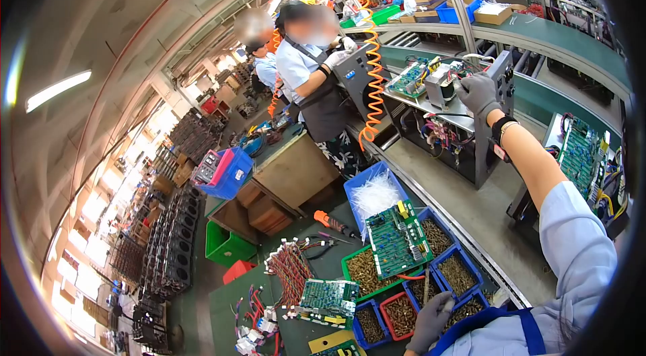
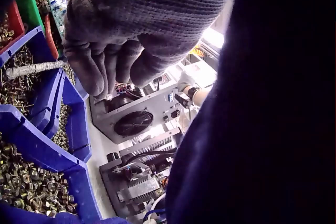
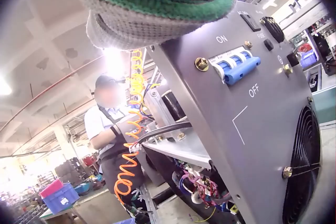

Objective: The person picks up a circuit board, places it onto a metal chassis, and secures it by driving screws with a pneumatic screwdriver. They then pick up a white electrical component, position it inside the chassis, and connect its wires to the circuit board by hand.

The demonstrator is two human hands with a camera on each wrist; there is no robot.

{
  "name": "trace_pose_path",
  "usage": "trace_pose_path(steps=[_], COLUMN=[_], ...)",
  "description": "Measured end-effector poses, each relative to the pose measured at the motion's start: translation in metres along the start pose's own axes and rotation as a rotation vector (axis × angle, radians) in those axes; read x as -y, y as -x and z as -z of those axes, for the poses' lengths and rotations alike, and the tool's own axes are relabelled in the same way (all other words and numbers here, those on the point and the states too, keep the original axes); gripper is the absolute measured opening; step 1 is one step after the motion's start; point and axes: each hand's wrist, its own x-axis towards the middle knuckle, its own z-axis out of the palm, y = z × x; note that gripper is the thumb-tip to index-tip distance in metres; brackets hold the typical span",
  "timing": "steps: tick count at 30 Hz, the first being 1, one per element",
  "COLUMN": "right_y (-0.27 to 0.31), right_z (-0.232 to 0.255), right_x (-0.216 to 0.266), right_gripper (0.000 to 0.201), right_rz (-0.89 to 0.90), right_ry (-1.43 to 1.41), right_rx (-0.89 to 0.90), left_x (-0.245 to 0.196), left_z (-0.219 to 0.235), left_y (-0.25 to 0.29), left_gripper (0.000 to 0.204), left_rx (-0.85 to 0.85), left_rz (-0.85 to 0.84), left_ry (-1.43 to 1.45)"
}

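Note:
My gloved right hand (image 1: 476, 95) reaches over the top of an open grey machine chassis (image 1: 498, 103), right by a block-shaped transformer (image 1: 441, 85). Its fingertips are hidden, and I cannot tell whether they hold anything. Close up in the right wrist view, the chassis panel (image 3: 210, 108) carries a blue breaker switch (image 3: 242, 70) between ON and OFF marks. My gloved left hand (image 1: 432, 321) hangs over the small parts bins with loosely bent fingers (image 2: 86, 74) and nothing visible in them. Near it, a grey-wrapped rod (image 2: 37, 69) lies across a blue bin (image 2: 39, 140) of screws.
Green circuit boards (image 1: 397, 238) and bundled wires (image 1: 293, 268) lie on the bench beside an orange-handled screwdriver (image 1: 330, 223). A coiled orange air hose (image 1: 372, 73) hangs ahead. Another person (image 1: 306, 80) stands at a neighbouring chassis. A second open unit (image 1: 582, 154) stands at right.

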Motion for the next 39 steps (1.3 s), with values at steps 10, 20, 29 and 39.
trace_pose_path(steps=[10,20,29,39], right_y=[-0.001,-0.008,0.026,0.338], right_z=[0.000,0.015,0.073,0.248], right_x=[-0.001,0.006,0.047,0.076], right_gripper=[0.034,0.035,0.033,0.030], right_rz=[-0.004,-0.068,-0.119,-0.407], right_ry=[0.005,0.071,-0.157,-0.710], right_rx=[0.018,0.297,0.226,0.813], left_x=[0.011,0.002,0.001,0.068], left_z=[-0.006,-0.010,-0.018,-0.017], left_y=[-0.005,-0.001,0.025,0.011], left_gripper=[0.034,0.034,0.032,0.030], left_rx=[0.048,0.067,0.092,0.428], left_rz=[0.017,-0.049,-0.064,-0.211], left_ry=[-0.005,-0.099,-0.176,-0.187])
